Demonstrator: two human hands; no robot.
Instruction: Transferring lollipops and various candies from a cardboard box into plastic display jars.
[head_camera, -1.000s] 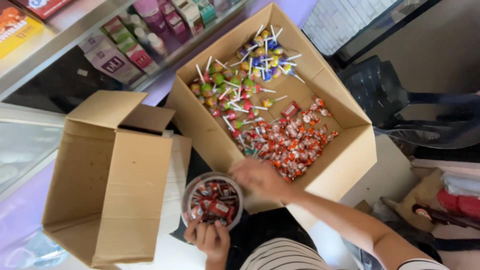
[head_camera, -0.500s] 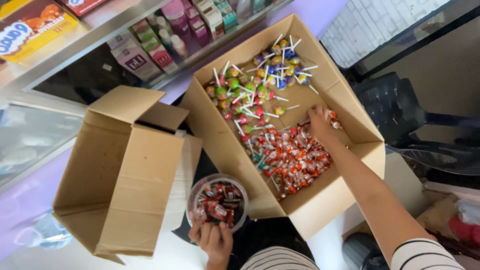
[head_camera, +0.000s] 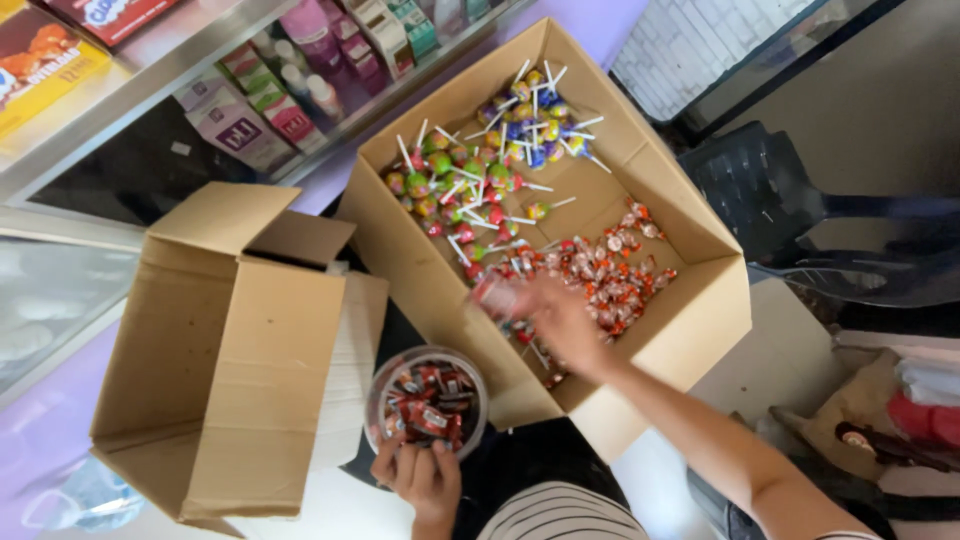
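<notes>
the right hand (head_camera: 560, 320) has come back from the far side of the open carton (head_camera: 700, 330) to its near edge, blurred with motion, its fingers closed around a small bunch of red wrapped candies (head_camera: 495, 295). the left hand (head_camera: 420, 480) still cups the clear round tub (head_camera: 427, 400) from below, fingers curled under it, just outside the carton's near wall. so another handful looks headed for the tub, which is already well filled with red candies. the lollipops (head_camera: 480, 170) lie untouched at the far corner.
</notes>
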